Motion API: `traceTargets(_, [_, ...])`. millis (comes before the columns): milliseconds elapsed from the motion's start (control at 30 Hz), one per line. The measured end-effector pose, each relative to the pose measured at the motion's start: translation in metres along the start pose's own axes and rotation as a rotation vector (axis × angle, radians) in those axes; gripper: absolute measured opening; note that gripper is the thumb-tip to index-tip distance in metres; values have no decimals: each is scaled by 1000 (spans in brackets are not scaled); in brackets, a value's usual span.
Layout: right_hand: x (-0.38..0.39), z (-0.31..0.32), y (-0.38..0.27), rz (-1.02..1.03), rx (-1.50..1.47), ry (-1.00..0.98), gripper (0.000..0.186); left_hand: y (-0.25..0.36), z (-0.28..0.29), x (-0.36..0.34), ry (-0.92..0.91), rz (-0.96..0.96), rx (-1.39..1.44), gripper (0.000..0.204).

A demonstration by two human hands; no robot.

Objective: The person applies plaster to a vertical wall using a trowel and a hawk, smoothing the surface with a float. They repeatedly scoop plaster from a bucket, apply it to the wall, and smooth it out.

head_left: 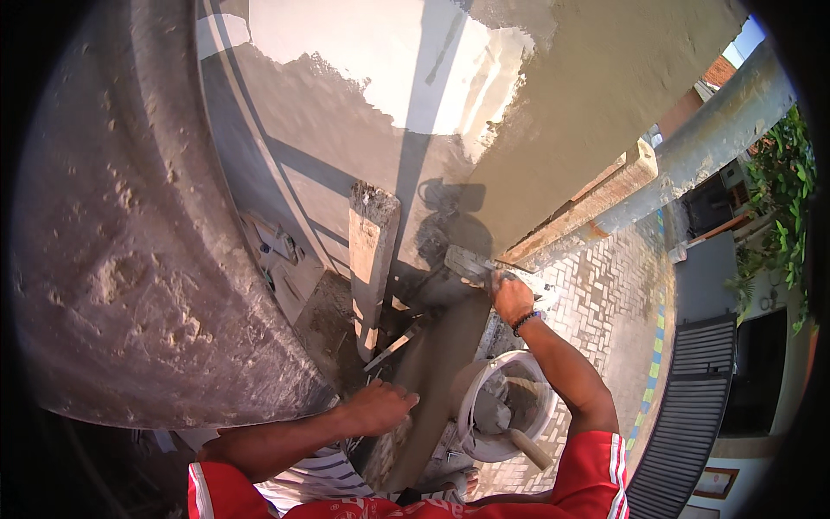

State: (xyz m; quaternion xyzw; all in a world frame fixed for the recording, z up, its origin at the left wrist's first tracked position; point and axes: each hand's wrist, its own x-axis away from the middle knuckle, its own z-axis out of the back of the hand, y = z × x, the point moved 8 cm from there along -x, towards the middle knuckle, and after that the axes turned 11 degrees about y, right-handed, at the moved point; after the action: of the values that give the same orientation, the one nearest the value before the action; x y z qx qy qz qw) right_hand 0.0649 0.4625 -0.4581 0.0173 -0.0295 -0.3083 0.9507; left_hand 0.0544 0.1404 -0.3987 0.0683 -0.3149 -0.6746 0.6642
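My right hand (511,296) is wrapped round a grey, mortar-coated plastering float (465,264) at the foot of a partly rendered wall (588,78). My left hand (380,406) is held lower and to the left, fingers curled with nothing visible in them, over a long strip of smooth grey mortar (432,372). A white bucket (467,398) below my right forearm contains grey mortar and a tool with a pale handle (529,445). An upright weathered board (370,268) stands between my left hand and the wall.
A large dark, mortar-spattered curved surface (130,259) fills the left. At right, a timber (605,186) runs beside a metal pole (692,147). Far below are a paved surface (614,303), a dark slatted gate (683,415) and green plants (778,190).
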Motion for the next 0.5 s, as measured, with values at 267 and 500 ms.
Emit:
traceTargets(267, [-4, 27, -10, 84, -110, -117, 40, -4, 0, 2, 28, -1, 11, 43])
traceTargets(500, [-2, 42, 13, -25, -688, -426, 41, 4, 2, 6, 38, -36, 15, 35])
